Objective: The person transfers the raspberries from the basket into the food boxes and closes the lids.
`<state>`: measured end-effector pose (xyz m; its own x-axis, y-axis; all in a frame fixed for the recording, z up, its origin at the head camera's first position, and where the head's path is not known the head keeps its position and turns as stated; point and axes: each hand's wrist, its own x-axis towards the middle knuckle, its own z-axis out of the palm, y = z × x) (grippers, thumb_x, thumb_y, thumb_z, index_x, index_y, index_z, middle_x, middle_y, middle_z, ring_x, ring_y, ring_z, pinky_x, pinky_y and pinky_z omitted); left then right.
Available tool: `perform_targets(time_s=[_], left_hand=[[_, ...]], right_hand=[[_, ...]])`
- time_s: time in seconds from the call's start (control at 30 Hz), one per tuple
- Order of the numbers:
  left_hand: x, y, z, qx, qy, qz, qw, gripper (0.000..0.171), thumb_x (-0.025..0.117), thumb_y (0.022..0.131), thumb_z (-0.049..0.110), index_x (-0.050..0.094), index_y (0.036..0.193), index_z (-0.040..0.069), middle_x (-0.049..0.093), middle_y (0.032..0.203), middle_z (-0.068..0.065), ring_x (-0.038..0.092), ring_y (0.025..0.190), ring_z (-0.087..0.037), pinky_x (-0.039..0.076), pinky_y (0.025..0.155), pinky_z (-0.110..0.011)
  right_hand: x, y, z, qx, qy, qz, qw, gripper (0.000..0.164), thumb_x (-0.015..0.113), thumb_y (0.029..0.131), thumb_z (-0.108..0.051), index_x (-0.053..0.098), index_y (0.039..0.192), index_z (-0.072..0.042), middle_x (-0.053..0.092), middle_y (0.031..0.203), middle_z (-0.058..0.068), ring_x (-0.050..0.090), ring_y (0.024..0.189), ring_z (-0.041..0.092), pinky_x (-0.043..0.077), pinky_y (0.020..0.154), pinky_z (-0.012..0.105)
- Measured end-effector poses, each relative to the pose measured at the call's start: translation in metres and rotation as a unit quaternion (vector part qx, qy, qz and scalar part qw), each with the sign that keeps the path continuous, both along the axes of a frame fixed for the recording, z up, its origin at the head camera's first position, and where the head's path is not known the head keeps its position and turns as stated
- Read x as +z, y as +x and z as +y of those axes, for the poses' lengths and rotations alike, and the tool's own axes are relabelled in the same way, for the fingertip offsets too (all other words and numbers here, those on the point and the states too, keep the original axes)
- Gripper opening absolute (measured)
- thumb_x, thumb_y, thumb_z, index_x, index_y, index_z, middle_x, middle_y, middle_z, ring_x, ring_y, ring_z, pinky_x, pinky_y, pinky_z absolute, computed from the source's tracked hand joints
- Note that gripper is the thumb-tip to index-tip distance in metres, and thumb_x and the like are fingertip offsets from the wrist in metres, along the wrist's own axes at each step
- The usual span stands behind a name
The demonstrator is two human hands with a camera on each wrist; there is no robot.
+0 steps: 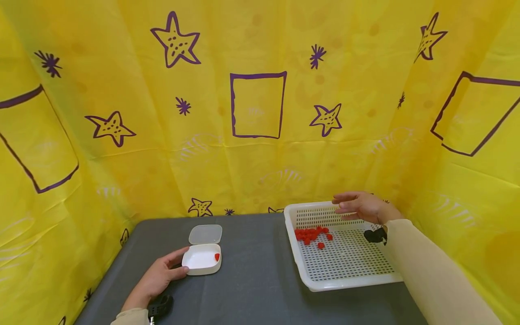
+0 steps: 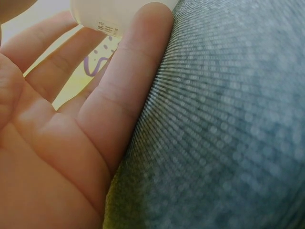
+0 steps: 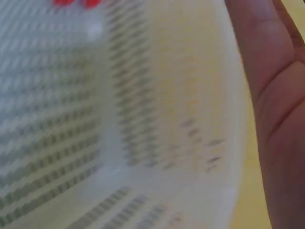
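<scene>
In the head view my left hand [image 1: 162,272] grips the left side of a small white plastic box [image 1: 201,271], thumb at the near corner and fingers at the far one. One small red piece [image 1: 217,257] lies inside it at the right, its kind too small to tell. A translucent lid [image 1: 205,234] stands out behind the box. My right hand [image 1: 363,208], holding nothing, is over the far right part of a white perforated basket [image 1: 337,285]. Several small red pieces [image 1: 310,235] lie at the basket's left; the right wrist view catches two red pieces [image 3: 91,2].
A dark grey cloth [image 1: 252,280] covers the table under the box and basket. Yellow curtains [image 1: 260,171] with purple starfish drawings hang behind and at both sides. The right sleeve [image 1: 430,271] passes over the basket's right edge. A black wrist strap [image 1: 160,306] is on the left wrist.
</scene>
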<state>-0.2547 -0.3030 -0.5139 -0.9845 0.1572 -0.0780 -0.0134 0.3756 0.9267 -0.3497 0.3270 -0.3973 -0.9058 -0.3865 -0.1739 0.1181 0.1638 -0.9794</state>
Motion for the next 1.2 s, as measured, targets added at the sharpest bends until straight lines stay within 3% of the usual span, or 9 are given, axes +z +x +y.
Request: perform_targets(time_s=[0.13, 0.3, 0.63, 0.9, 1.2], left_hand=[[0.001, 0.001, -0.002, -0.002, 0.007, -0.002, 1.0, 0.072, 0.08, 0.086, 0.019, 0.047, 0.147, 0.001, 0.056, 0.135, -0.026, 0.054, 0.121, -0.037, 0.052, 0.083, -0.027], [0.001, 0.001, -0.003, 0.002, 0.007, -0.002, 1.0, 0.072, 0.08, 0.086, 0.019, 0.048, 0.147, 0.002, 0.055, 0.135, -0.026, 0.053, 0.122, -0.037, 0.053, 0.083, -0.028], [-0.001, -0.001, -0.002, 0.003, 0.002, -0.004, 1.0, 0.07, 0.08, 0.086, 0.021, 0.049, 0.147, 0.004, 0.055, 0.136, -0.023, 0.055, 0.12, -0.034, 0.052, 0.086, -0.029], [0.0, -0.002, 0.0, 0.009, -0.012, -0.006, 0.9999, 0.069, 0.08, 0.086, 0.022, 0.05, 0.147, 0.006, 0.055, 0.138, -0.021, 0.054, 0.121, -0.033, 0.051, 0.092, -0.038], [-0.002, -0.001, -0.001, 0.012, -0.003, -0.014, 0.9998, 0.069, 0.08, 0.086, 0.02, 0.049, 0.147, 0.006, 0.054, 0.138, -0.022, 0.054, 0.121, -0.033, 0.052, 0.091, -0.039]], right_hand=[[-0.025, 0.007, 0.003, -0.001, 0.061, -0.036, 0.998, 0.054, 0.067, 0.095, -0.007, 0.046, 0.143, 0.008, 0.044, 0.145, 0.028, 0.054, 0.12, 0.045, 0.047, 0.095, 0.056], [-0.041, 0.008, -0.007, -0.001, 0.113, -0.045, 0.993, 0.05, 0.071, 0.091, -0.004, 0.054, 0.137, 0.007, 0.052, 0.137, 0.026, 0.059, 0.113, 0.041, 0.051, 0.089, 0.054], [-0.057, 0.009, -0.024, 0.007, 0.199, -0.061, 0.978, 0.042, 0.075, 0.085, 0.001, 0.065, 0.126, 0.001, 0.064, 0.12, 0.016, 0.064, 0.097, 0.031, 0.057, 0.078, 0.047], [-0.063, 0.005, -0.034, 0.01, 0.251, -0.04, 0.967, 0.036, 0.076, 0.084, 0.001, 0.071, 0.119, -0.003, 0.066, 0.109, 0.011, 0.063, 0.087, 0.029, 0.058, 0.073, 0.043], [-0.063, 0.004, -0.044, 0.019, 0.296, -0.011, 0.955, 0.025, 0.075, 0.083, 0.002, 0.074, 0.108, -0.003, 0.067, 0.1, 0.009, 0.064, 0.078, 0.026, 0.058, 0.071, 0.039]])
